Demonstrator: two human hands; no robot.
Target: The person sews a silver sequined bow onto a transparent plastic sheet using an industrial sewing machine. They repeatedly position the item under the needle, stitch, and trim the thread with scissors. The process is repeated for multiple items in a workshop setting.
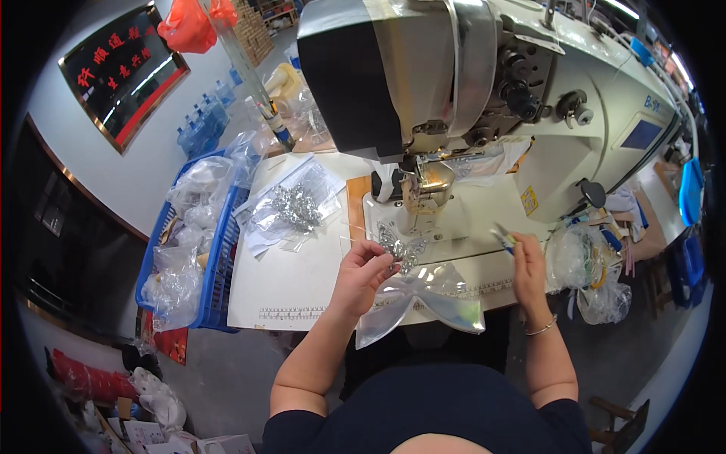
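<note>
My left hand point(364, 274) pinches a silver, sparkly butterfly-shaped ornament point(408, 251) between thumb and fingers, in front of the sewing machine's needle area point(423, 185). Just below it, a clear, shiny plastic piece point(452, 304) with curved lobes lies over the table's front edge; whether it is joined to the ornament I cannot tell. To the right, my right hand point(529, 268) is closed around small thread snips point(502, 237), their blades pointing up and left, apart from the ornament. More silver ornaments point(297, 206) lie heaped on clear plastic bags at the left of the white table point(283, 284).
The large sewing machine head point(446, 68) overhangs the table's far side. A blue basket point(221, 261) full of plastic bags stands against the left edge. Clear bags and scraps point(582, 261) crowd the right side. A ruler strip point(291, 312) runs along the front edge.
</note>
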